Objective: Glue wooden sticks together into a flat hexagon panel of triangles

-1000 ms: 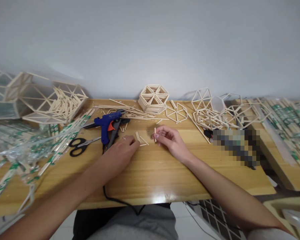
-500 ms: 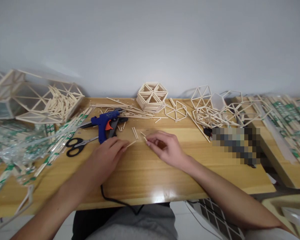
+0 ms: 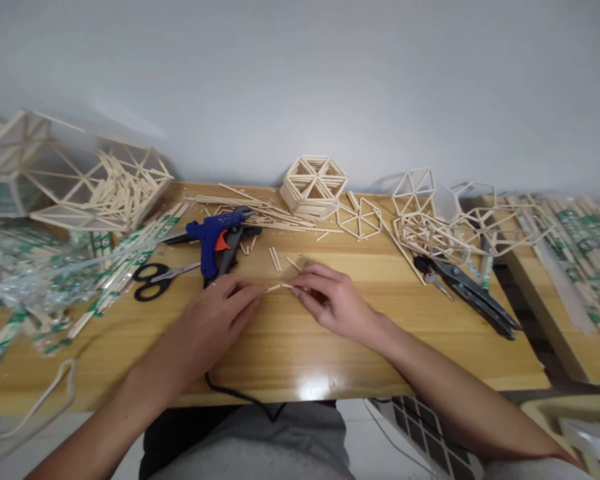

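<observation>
On the wooden table [image 3: 360, 347], my left hand [image 3: 220, 320] pinches a short wooden stick [image 3: 275, 288] by its left end. My right hand [image 3: 330, 300] pinches a second short stick [image 3: 296, 287], and the two stick ends meet between my fingertips. A few loose short sticks [image 3: 276, 259] lie just beyond my hands. The blue glue gun [image 3: 213, 238] rests to the left of them, its black cord running off the front edge.
Black scissors [image 3: 157, 277] lie left of the glue gun. A stacked hexagon frame [image 3: 314, 187] and flat stick frames [image 3: 430, 220] stand at the back. Black cutters [image 3: 467, 290] lie at the right. Wrapped chopstick packs [image 3: 55, 280] crowd the left side, more at the right.
Both hands have drawn nearer to me and closed in on each other, each with a short stick; the stick ends now touch. The camera has tilted slightly.
</observation>
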The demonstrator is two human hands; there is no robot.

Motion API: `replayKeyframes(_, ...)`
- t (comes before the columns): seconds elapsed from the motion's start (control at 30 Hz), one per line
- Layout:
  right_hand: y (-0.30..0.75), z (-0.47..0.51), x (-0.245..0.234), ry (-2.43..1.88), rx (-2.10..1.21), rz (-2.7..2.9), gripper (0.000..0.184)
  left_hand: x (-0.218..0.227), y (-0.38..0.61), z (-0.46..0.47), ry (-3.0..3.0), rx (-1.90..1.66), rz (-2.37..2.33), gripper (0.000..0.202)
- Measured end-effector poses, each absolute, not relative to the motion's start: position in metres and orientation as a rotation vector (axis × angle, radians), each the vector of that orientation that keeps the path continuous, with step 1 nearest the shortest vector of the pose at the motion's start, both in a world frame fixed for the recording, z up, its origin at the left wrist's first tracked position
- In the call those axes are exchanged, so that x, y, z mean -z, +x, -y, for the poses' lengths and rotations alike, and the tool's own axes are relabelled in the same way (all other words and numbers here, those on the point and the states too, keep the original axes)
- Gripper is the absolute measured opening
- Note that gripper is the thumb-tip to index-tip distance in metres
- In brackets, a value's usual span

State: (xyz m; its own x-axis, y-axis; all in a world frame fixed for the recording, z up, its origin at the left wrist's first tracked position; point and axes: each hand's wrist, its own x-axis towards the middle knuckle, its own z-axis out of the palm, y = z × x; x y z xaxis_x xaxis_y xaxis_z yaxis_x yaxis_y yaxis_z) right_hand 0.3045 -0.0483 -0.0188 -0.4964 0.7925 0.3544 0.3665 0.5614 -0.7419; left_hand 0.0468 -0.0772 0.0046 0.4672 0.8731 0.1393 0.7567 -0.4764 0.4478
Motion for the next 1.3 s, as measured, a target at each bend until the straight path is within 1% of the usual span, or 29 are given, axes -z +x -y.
replayKeyframes(0.6,0.3064,0.0482,0.0214,-0.883,-0.779,2.157,0.022,-0.003,0.0451,0.0756,2.446,-0.448,-1.373,0.03)
replayKeyframes(0.87,0.3072,0.0494,0.0194,-0.879,-0.736,2.214,0.024,-0.0012,0.0419,0.0749,2.503,-0.439,-1.339,0.034)
replayKeyframes(1.13,0.3068,0.0504,0.0207,-0.869,-0.681,2.249,0.022,0.0011,0.04,0.0708,2.618,-0.455,-1.254,0.042)
replayKeyframes(1.3,0.3044,0.0535,0.022,-0.926,-0.665,2.206,0.021,0.0015,0.0452,0.0714,2.596,-0.483,-1.297,0.033)
